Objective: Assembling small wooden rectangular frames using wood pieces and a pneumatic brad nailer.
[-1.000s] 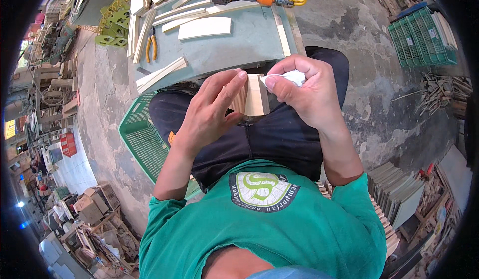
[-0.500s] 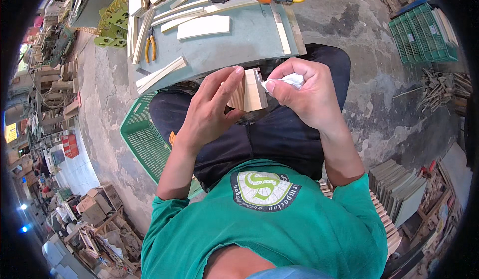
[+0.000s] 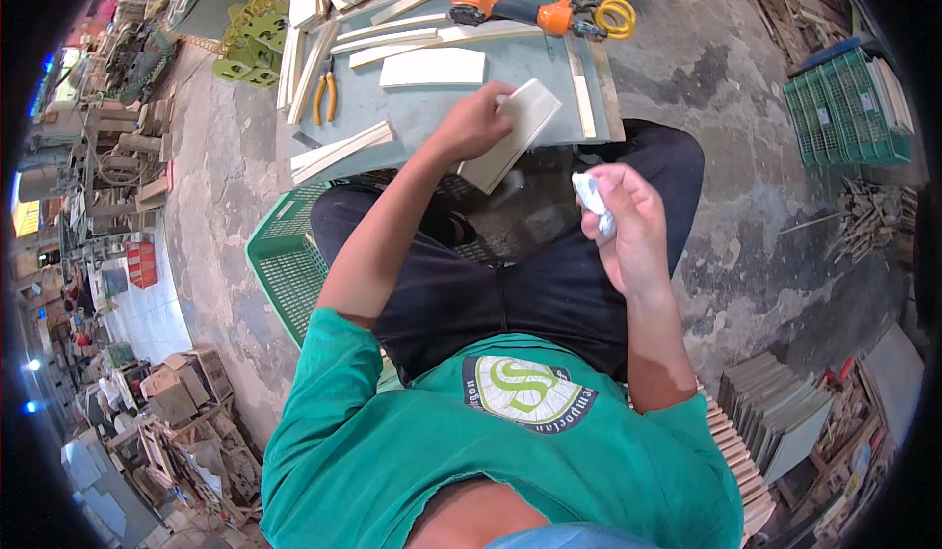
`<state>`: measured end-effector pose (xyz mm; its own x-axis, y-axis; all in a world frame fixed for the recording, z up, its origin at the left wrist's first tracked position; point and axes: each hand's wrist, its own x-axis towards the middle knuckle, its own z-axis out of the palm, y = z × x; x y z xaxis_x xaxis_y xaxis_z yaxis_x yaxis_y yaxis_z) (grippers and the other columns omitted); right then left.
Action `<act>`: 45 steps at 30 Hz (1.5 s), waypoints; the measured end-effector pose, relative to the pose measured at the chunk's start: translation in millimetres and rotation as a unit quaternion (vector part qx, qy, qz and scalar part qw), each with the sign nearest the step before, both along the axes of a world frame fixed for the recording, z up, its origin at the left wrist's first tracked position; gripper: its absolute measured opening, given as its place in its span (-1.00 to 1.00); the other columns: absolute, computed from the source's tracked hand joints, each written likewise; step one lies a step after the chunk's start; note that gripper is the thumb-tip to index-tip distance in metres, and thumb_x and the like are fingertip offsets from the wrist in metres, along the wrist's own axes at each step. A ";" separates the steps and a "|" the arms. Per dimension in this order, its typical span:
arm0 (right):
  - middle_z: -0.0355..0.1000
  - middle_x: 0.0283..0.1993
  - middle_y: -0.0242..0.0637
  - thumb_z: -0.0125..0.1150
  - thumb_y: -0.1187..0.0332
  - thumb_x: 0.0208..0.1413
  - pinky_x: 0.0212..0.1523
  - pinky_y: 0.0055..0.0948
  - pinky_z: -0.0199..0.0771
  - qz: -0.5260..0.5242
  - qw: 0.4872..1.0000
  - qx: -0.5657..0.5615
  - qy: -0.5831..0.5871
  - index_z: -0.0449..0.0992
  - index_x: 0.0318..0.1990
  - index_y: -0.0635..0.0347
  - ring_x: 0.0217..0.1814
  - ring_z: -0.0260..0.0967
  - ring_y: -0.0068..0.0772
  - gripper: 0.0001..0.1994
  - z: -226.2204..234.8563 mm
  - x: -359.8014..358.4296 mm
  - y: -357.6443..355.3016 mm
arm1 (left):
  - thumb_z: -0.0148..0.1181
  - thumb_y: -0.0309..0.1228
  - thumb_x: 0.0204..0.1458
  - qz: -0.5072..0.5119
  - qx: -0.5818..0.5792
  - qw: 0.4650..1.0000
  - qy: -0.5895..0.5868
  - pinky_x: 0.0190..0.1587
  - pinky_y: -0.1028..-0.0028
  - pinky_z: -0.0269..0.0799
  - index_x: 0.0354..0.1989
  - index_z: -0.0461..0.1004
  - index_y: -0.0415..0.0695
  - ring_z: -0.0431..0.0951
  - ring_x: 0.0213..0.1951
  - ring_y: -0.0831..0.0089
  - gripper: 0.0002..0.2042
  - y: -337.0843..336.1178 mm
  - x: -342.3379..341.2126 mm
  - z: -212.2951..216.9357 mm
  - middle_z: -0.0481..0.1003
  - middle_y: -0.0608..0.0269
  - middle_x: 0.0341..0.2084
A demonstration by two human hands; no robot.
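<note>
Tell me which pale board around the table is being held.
The pale board gripped in the left hand; the other boards lie on the table, unheld.

A green shirt covers the torso, its chest bearing a rounded badge with a pale centre, a lime-green curling emblem and a dark border carrying light lettering. Left of the badge, the left sleeve is short and plain green; right of it, the matching right sleeve is equally short. Below the badge, the neckline dips in a ragged, frayed-looking curve. Above it come dark, nearly black trousers, with a seam down the middle.
</note>
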<state>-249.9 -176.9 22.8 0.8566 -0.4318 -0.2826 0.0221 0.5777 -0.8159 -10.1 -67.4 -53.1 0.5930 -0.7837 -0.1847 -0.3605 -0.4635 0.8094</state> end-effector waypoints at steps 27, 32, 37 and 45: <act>0.44 -0.09 -0.26 0.26 0.11 0.25 -0.11 -0.44 0.64 -0.087 0.965 0.241 -0.064 0.23 0.20 0.19 -0.11 0.51 -0.43 -0.47 -38.0 16.1 -5.2 | 0.36 -0.50 -0.24 -0.057 -0.170 0.868 -0.463 0.13 0.13 0.36 0.18 0.23 -0.13 0.40 0.12 0.00 -0.30 31.6 14.7 68.5 0.36 -0.02 0.06; 0.37 0.01 -0.26 0.29 0.14 0.23 0.10 -0.30 0.55 -0.165 0.945 0.250 -0.130 0.20 0.21 0.21 0.07 0.45 -0.34 -0.45 -35.1 58.1 -0.7 | 0.47 -0.36 -0.07 0.022 -0.409 0.830 -0.378 0.12 0.06 0.40 0.30 -0.01 -0.14 0.37 0.14 -0.09 -0.16 43.3 -84.4 61.3 0.22 -0.21 0.17; 0.37 0.07 -0.18 0.31 0.48 0.19 0.11 -0.38 0.56 -0.234 0.939 0.215 -0.129 0.02 0.35 0.31 0.05 0.45 -0.40 -0.32 -8.8 76.4 -2.7 | 0.38 -0.31 0.05 0.041 -0.298 0.882 -0.363 0.15 0.10 0.41 0.36 0.01 -0.17 0.35 0.21 -0.05 -0.22 76.6 -145.2 40.3 0.16 -0.20 0.24; 0.46 -0.03 -0.25 0.28 0.43 0.23 -0.02 -0.52 0.56 -0.224 0.953 0.025 -0.201 0.24 0.24 0.27 -0.09 0.48 -0.52 -0.51 9.2 76.1 11.2 | 0.18 -0.31 0.23 0.024 -0.291 0.900 0.324 0.17 0.22 0.45 0.36 0.24 -0.12 0.53 0.12 0.15 -0.47 92.4 -156.1 43.0 0.30 0.00 0.30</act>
